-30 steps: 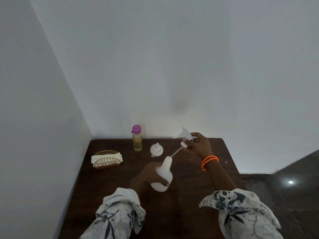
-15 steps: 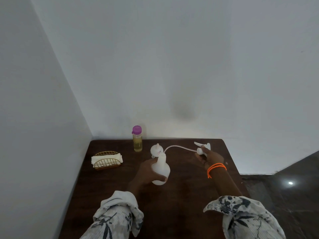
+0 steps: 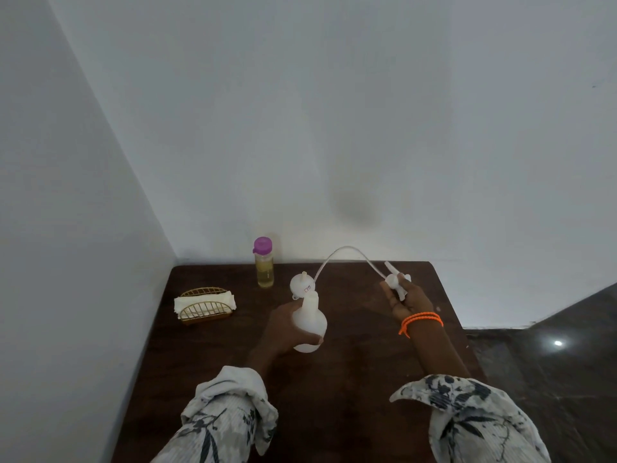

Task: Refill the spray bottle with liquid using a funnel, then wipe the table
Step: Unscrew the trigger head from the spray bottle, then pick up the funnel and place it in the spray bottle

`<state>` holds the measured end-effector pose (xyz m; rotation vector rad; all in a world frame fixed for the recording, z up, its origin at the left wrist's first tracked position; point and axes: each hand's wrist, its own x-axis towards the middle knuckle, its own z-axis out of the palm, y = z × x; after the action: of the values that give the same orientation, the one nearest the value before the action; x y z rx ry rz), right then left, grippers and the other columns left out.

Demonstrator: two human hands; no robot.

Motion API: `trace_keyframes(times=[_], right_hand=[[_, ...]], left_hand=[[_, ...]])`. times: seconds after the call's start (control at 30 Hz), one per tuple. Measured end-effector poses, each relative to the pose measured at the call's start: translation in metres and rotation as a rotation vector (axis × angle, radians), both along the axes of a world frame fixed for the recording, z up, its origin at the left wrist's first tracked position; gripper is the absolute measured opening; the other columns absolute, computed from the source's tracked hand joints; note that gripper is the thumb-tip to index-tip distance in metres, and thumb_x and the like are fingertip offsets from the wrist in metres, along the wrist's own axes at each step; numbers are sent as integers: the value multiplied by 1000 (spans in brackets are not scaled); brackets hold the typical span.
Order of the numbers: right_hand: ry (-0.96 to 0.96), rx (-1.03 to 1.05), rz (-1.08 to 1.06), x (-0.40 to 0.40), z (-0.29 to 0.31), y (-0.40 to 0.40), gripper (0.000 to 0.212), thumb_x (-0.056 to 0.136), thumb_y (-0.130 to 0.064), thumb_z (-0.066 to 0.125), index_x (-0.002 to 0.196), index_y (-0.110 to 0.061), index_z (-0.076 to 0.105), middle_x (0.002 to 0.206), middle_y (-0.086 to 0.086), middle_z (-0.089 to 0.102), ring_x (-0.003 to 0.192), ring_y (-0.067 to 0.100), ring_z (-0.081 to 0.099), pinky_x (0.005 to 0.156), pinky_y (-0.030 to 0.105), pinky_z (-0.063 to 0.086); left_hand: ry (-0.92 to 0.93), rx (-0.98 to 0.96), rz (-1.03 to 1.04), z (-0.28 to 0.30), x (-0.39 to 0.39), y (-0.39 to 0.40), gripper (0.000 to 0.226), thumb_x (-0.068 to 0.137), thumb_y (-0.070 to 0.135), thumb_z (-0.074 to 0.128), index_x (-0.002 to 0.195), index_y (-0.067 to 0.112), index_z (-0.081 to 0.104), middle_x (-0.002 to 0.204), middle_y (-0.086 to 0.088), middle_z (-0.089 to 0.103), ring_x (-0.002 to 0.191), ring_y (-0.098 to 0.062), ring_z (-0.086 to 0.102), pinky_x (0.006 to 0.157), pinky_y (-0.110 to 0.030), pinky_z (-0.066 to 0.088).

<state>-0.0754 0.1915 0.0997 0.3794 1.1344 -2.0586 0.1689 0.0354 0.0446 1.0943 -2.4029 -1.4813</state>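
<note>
My left hand [image 3: 283, 329] grips the white spray bottle body [image 3: 309, 324], which stands upright on the dark wooden table [image 3: 350, 379] with its neck uncovered. My right hand [image 3: 409, 300] holds the white spray head [image 3: 395, 279] off to the right, above the table. Its thin dip tube [image 3: 344, 252] arches back to the left, and the tube's end hangs near the bottle's neck. A small white funnel [image 3: 302, 284] rests on the table just behind the bottle. A clear bottle of yellowish liquid with a purple cap [image 3: 263, 264] stands at the back.
A gold wire holder with folded white cloths [image 3: 204, 304] sits at the table's left side. White walls close in the table at the back and left. The table's right edge borders dark floor [image 3: 551, 362].
My right hand has carried the spray head to the right, drawing the dip tube out of the bottle. My left hand has set the bottle from tilted to upright.
</note>
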Motion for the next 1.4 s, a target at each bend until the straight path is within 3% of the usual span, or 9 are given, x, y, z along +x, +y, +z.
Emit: trace_keyframes(times=[0.17,0.27,0.37,0.57,0.77,0.9,1.13,1.27,1.4], right_hand=[[3,87,-81,-21,-2,12,49,83,-14,80,128,-6,62,129,4,62,100,15,64,70,34,65],[91,218,64,-22,-19,19,26,99,-13,63,124,-5,66,111,-8,70,79,8,64,65,26,63],[218,539,228,-10,-46,17,16,90,-7,75,103,0,70,96,15,71,60,15,71,52,29,60],[282,813,458,24,-106,-1,32,78,-5,86,93,-3,59,105,31,69,77,38,74,51,40,61],[443,980,665,38,-160,-10,48,50,-33,97,81,-13,66,90,18,74,76,34,77,64,55,63],[585,1087,692,47,-138,-16,23,74,-24,89,82,-18,68,85,10,73,70,27,74,60,44,64],[822,1131,834,45,-150,-15,28,76,-37,86,81,-13,73,82,2,67,78,19,63,73,32,50],[917,1162,822,34,-150,-18,50,75,-57,79,55,-16,62,57,2,62,60,19,61,62,32,41],[934,1139,749,16,-135,-48,45,86,-44,75,65,-5,69,66,11,71,71,28,69,64,30,45]], left_hand=[[-26,-33,13,-7,6,1,91,51,47,98,133,26,62,121,13,63,116,-13,59,93,-33,53],[-56,-51,45,-27,11,-1,97,44,61,93,130,31,60,125,12,62,118,-14,57,97,-42,55],[-67,-41,57,-34,13,6,95,48,46,98,132,25,59,127,9,60,117,-13,54,97,-34,50],[-21,-12,98,-57,10,24,93,47,36,101,130,24,61,120,19,55,112,-3,52,97,-23,43],[21,-133,40,-94,9,30,101,48,37,101,139,19,60,141,8,53,133,-17,50,110,-25,33],[42,-156,18,-94,6,33,109,51,42,98,148,22,51,150,8,48,140,-15,42,117,-42,39],[-142,-41,-105,-91,28,13,137,61,27,96,165,29,7,170,11,-1,153,-5,2,125,-32,15],[-216,-42,21,-88,40,-16,96,78,1,78,159,27,34,167,2,31,153,-16,29,122,-31,31],[-216,113,194,-82,16,-51,74,83,-11,65,149,22,53,147,-3,59,129,-16,58,104,-32,53]])
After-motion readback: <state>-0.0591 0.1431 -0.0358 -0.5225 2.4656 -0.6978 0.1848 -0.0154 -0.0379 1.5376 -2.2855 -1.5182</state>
